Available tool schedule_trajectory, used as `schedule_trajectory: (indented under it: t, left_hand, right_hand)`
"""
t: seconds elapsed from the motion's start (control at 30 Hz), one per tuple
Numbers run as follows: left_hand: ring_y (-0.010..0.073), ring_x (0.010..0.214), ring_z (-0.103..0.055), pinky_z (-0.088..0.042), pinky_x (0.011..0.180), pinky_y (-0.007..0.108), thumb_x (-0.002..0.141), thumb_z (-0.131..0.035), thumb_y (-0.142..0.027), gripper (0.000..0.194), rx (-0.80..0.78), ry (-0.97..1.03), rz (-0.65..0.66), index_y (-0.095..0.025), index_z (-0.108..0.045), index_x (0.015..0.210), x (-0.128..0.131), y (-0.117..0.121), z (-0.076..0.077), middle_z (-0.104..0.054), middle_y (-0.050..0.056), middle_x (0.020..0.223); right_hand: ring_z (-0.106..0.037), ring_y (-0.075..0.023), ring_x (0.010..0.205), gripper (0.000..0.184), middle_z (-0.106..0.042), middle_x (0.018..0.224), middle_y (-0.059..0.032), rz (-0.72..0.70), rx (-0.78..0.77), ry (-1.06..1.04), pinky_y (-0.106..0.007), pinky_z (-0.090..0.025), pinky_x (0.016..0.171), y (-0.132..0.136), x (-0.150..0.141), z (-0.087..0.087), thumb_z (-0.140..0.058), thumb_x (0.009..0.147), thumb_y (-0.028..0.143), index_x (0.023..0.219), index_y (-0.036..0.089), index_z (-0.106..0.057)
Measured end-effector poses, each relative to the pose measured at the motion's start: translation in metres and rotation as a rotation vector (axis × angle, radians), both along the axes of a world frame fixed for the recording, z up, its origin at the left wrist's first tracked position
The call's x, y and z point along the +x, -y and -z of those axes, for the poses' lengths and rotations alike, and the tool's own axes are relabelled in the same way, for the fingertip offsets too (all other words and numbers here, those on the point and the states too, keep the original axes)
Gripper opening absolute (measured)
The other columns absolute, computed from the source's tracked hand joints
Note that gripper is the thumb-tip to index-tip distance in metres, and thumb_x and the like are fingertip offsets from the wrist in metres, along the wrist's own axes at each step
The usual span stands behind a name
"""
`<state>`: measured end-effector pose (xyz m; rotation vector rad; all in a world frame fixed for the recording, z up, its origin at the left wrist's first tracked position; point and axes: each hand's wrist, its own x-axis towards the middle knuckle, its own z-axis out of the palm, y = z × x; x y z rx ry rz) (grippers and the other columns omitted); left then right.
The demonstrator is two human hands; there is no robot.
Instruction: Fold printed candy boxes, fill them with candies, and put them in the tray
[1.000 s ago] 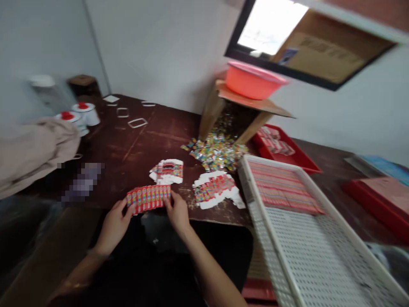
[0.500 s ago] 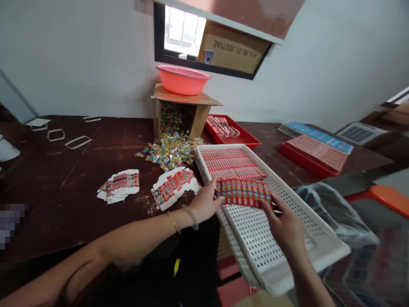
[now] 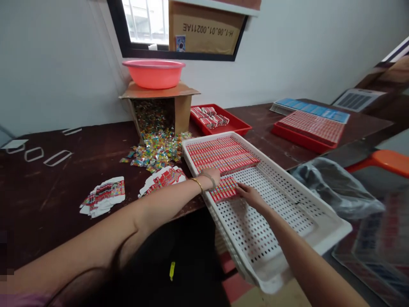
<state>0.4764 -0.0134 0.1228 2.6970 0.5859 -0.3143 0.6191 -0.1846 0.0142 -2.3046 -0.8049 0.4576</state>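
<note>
A row of small red boxes (image 3: 224, 190) sits low in the white perforated tray (image 3: 271, 213), in front of the packed rows of red boxes (image 3: 220, 154). My left hand (image 3: 211, 175) is at the row's left end, its fingers largely hidden behind the wrist and bracelets. At the right end, my right hand (image 3: 249, 195) presses its fingertips against the boxes, so the row is held between both hands. Left of the tray lie two fanned stacks of flat printed cartons (image 3: 104, 195), the nearer one partly covered by my left forearm.
Small wrapped packets (image 3: 156, 149) spill from a cardboard box (image 3: 183, 113) topped by a pink basin (image 3: 155, 74). Behind the tray is a red tray (image 3: 238, 125) with bundled cartons. Another red tray (image 3: 297, 138) stands right. A clear plastic bag (image 3: 338, 187) hangs near an orange chair (image 3: 390, 162).
Both hands have carried the row of red boxes from over the table's front edge to the right and down into the white tray, against the packed rows. The view has turned right.
</note>
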Motion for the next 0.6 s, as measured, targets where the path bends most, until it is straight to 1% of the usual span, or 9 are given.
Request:
schedule_trajectory:
  t: [0.07, 0.13, 0.17, 0.23, 0.3, 0.37, 0.43, 0.5, 0.6]
  left_hand:
    - [0.0250, 0.105, -0.064, -0.050, 0.089, 0.031, 0.082, -0.056, -0.023, 0.028, 0.039, 0.053, -0.003, -0.013, -0.070, 0.104, -0.015, -0.009, -0.007, -0.070, 0.015, 0.106]
    - [0.0238, 0.106, -0.063, -0.048, 0.091, 0.032, 0.086, -0.051, -0.028, 0.030, 0.071, 0.121, -0.006, -0.016, -0.067, 0.109, -0.040, -0.018, -0.010, -0.069, 0.012, 0.109]
    - [0.0232, 0.105, -0.063, -0.048, 0.091, 0.032, 0.087, -0.050, -0.030, 0.031, 0.077, 0.161, -0.006, -0.018, -0.066, 0.111, -0.057, -0.022, -0.010, -0.069, 0.011, 0.108]
    - [0.0215, 0.095, -0.065, -0.048, 0.087, 0.031, 0.087, -0.051, -0.032, 0.031, 0.038, 0.281, 0.003, -0.021, -0.066, 0.112, -0.096, -0.029, -0.005, -0.071, 0.008, 0.098]
    - [0.0195, 0.088, -0.065, -0.048, 0.083, 0.029, 0.088, -0.051, -0.035, 0.032, -0.053, 0.376, 0.007, -0.022, -0.065, 0.114, -0.142, -0.035, 0.005, -0.071, 0.006, 0.094]
    - [0.0190, 0.083, -0.064, -0.048, 0.078, 0.029, 0.087, -0.052, -0.038, 0.034, -0.131, 0.404, -0.083, -0.022, -0.065, 0.114, -0.190, -0.040, 0.019, -0.070, 0.007, 0.094]
    - [0.0192, 0.083, -0.063, -0.047, 0.076, 0.028, 0.087, -0.050, -0.039, 0.036, -0.198, 0.353, -0.195, -0.022, -0.064, 0.116, -0.237, -0.046, 0.035, -0.070, 0.006, 0.097]
    - [0.0190, 0.083, -0.063, -0.046, 0.075, 0.028, 0.087, -0.047, -0.039, 0.040, -0.232, 0.292, -0.319, -0.022, -0.062, 0.120, -0.281, -0.055, 0.049, -0.070, 0.006, 0.096]
    - [0.0187, 0.077, -0.062, -0.046, 0.074, 0.028, 0.086, -0.046, -0.045, 0.045, -0.210, 0.254, -0.502, -0.019, -0.063, 0.118, -0.340, -0.068, 0.066, -0.070, 0.005, 0.088]
  right_hand:
    - [-0.064, -0.0270, 0.108, 0.047, -0.071, 0.114, -0.0079, -0.010, -0.004, -0.014, -0.038, -0.047, 0.096, -0.010, 0.002, 0.001, -0.051, 0.083, 0.044, 0.119, 0.018, -0.067]
    - [-0.063, -0.0280, 0.109, 0.050, -0.071, 0.114, -0.0089, -0.035, -0.004, -0.036, -0.039, -0.046, 0.097, -0.013, 0.005, -0.001, -0.053, 0.082, 0.048, 0.120, 0.019, -0.066]
    - [-0.063, -0.0281, 0.109, 0.054, -0.070, 0.116, -0.0092, -0.061, 0.003, -0.051, -0.039, -0.046, 0.097, -0.013, 0.005, -0.003, -0.055, 0.080, 0.051, 0.122, 0.019, -0.064]
    - [-0.059, -0.0291, 0.115, 0.074, -0.063, 0.128, -0.0117, -0.161, 0.033, -0.061, -0.039, -0.047, 0.098, -0.011, 0.005, -0.003, -0.065, 0.072, 0.055, 0.134, 0.017, -0.054]
    - [-0.053, -0.0318, 0.123, 0.099, -0.051, 0.139, -0.0176, -0.269, 0.061, 0.013, -0.041, -0.044, 0.101, -0.010, 0.002, 0.001, -0.074, 0.060, 0.054, 0.144, 0.012, -0.039]
    - [-0.048, -0.0356, 0.126, 0.109, -0.045, 0.141, -0.0241, -0.306, 0.058, 0.168, -0.045, -0.040, 0.104, -0.013, -0.003, 0.010, -0.076, 0.056, 0.052, 0.146, 0.006, -0.033]
    - [-0.048, -0.0377, 0.124, 0.104, -0.046, 0.136, -0.0270, -0.283, 0.026, 0.316, -0.049, -0.039, 0.103, -0.021, -0.007, 0.019, -0.073, 0.060, 0.051, 0.144, 0.004, -0.033]
    - [-0.051, -0.0372, 0.121, 0.097, -0.048, 0.133, -0.0262, -0.289, 0.002, 0.392, -0.050, -0.042, 0.100, -0.028, -0.008, 0.020, -0.070, 0.064, 0.049, 0.144, 0.006, -0.035]
    - [-0.051, -0.0376, 0.120, 0.092, -0.048, 0.135, -0.0242, -0.314, -0.018, 0.453, -0.050, -0.044, 0.096, -0.029, -0.005, 0.000, -0.072, 0.061, 0.047, 0.140, 0.011, -0.042]
